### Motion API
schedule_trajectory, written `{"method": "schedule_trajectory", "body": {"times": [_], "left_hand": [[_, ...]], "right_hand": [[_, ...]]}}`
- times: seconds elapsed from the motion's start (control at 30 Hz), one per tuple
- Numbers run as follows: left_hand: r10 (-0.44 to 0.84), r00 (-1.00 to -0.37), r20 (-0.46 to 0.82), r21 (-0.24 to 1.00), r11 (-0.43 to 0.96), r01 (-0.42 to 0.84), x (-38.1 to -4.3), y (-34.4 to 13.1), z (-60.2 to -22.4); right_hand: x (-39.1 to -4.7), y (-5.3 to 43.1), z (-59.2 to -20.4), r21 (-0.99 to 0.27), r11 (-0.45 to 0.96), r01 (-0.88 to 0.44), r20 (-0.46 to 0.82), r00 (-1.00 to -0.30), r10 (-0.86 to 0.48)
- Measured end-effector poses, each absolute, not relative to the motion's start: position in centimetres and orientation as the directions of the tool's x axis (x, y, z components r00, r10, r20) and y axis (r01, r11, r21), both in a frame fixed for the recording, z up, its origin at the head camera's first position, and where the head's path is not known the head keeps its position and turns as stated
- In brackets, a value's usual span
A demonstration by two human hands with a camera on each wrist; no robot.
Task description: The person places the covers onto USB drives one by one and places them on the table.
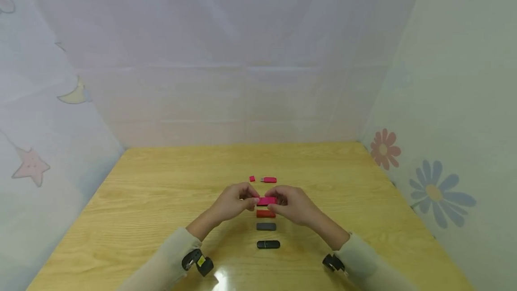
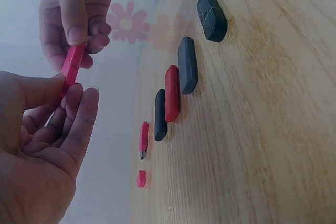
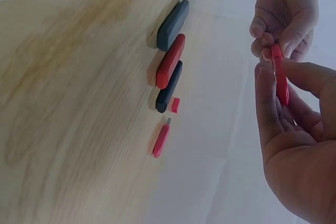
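Observation:
Both hands hold a bright pink USB stick (image 1: 266,200) above the table, one at each end. My left hand (image 1: 233,202) pinches its left end between thumb and fingers. On the other end, my right hand (image 1: 296,205) has a pinch grip. No metal plug shows on this stick. Below lie a red USB stick (image 1: 265,213), a grey one (image 1: 266,227) and a black one (image 1: 268,244). A dark stick (image 2: 160,115), mostly hidden in the head view, sits beside the red one. Farther back lies another pink USB stick (image 1: 269,179), its metal plug bare, with a small pink cap (image 1: 252,178) beside it.
The sticks lie in a column on a light wooden table (image 1: 161,192). Pale sheets surround it, with a flower-printed sheet (image 1: 452,102) on the right. Each wrist wears a black camera strap, and glare shows near the table's front.

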State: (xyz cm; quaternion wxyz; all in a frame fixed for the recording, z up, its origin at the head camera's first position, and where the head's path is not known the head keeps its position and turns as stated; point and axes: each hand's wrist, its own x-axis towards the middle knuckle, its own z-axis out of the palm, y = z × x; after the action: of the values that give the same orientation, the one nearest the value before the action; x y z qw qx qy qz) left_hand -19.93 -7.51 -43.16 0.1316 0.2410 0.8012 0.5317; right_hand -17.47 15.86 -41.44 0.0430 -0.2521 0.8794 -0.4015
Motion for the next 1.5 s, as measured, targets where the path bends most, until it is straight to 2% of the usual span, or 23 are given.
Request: {"method": "schedule_trajectory", "body": {"times": [0.2, 0.43, 0.6, 0.83, 1.17, 1.5], "left_hand": [[0.504, -0.861, 0.071, 0.878, 0.378, 0.294, -20.6, -7.6, -43.1], [0.549, -0.822, 0.151, 0.703, 0.524, 0.48, -21.7, -7.1, -43.6], [0.544, -0.821, 0.172, 0.607, 0.598, 0.523, -22.1, -6.4, -43.9], [0.54, -0.813, 0.216, 0.513, 0.646, 0.565, -22.6, -6.0, -44.2], [0.534, -0.811, 0.24, 0.475, 0.664, 0.578, -23.6, -5.7, -45.0], [0.535, -0.824, 0.185, 0.463, 0.693, 0.553, -24.3, -5.3, -45.1]], "right_hand": [[-18.1, 15.7, -41.4, -0.666, 0.617, -0.42, 0.162, -0.888, -0.43], [-19.2, 15.9, -41.7, -0.645, 0.655, -0.393, 0.165, -0.909, -0.383], [-20.0, 15.8, -42.0, -0.648, 0.663, -0.375, 0.149, -0.916, -0.373], [-20.8, 15.6, -42.7, -0.655, 0.664, -0.361, 0.139, -0.921, -0.363], [-21.9, 15.3, -43.3, -0.622, 0.714, -0.321, 0.102, -0.937, -0.333], [-22.7, 15.2, -43.9, -0.607, 0.737, -0.297, 0.071, -0.944, -0.322]]}}
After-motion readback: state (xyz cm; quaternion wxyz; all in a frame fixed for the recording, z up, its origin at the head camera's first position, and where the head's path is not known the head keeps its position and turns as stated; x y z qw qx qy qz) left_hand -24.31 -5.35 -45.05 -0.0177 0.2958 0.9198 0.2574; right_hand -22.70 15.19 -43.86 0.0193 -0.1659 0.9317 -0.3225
